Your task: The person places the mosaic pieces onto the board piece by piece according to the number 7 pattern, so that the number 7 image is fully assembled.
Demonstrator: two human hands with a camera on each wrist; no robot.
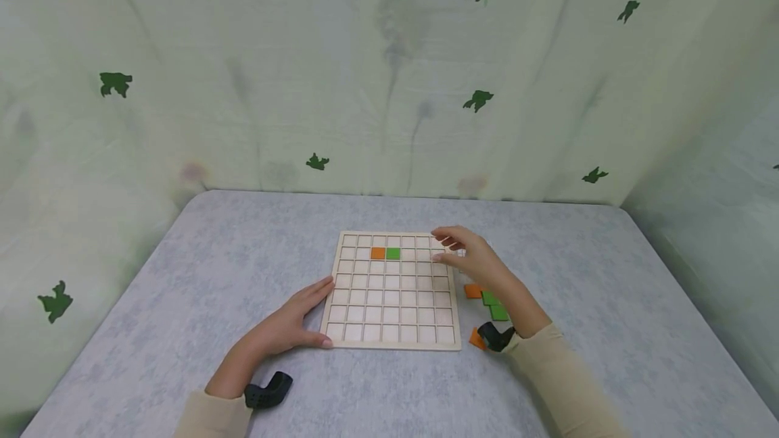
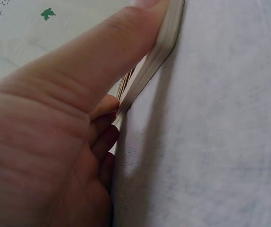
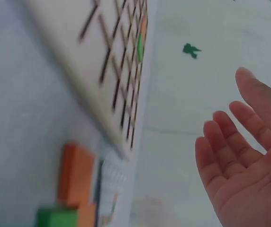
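A wooden grid board lies on the table, its square cells edged by raised strips. An orange tile and a green tile sit side by side in its second row from the back. My left hand rests against the board's left side, fingers along the edge and thumb at the near left corner. In the left wrist view the thumb touches the board's rim. Over the board's far right part hovers my right hand, fingers loosely bent and apart from the thumb, holding nothing.
Right of the board lie loose tiles: an orange tile, green tiles and another orange tile, partly hidden by the right wrist's black camera. A white sheet with a grid shows beyond them. Fabric walls surround the table.
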